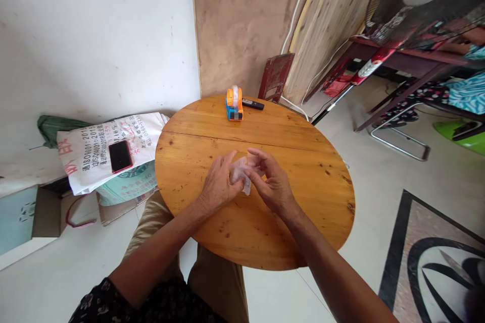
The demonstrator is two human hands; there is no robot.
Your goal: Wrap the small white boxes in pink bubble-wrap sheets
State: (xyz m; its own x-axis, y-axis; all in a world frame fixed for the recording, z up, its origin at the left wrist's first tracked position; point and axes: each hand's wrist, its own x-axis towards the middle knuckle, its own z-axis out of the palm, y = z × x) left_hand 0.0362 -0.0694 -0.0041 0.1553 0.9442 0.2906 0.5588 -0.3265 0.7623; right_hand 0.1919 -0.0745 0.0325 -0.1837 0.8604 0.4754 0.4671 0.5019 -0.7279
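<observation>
A small piece of crumpled, whitish translucent wrapping is between my two hands above the round wooden table. My left hand has its thumb and fingers around the wrapping's left side. On the other side, my right hand pinches it between thumb and curled fingers. What lies inside the wrapping, if anything, is hidden. Toward the table's far edge stands an orange and blue tape dispenser, with a black remote beside it.
Left of the table, a phone lies on stacked sacks. A wooden chair stands behind the table. At the right are a standing fan, a dark red desk and part of a seated person.
</observation>
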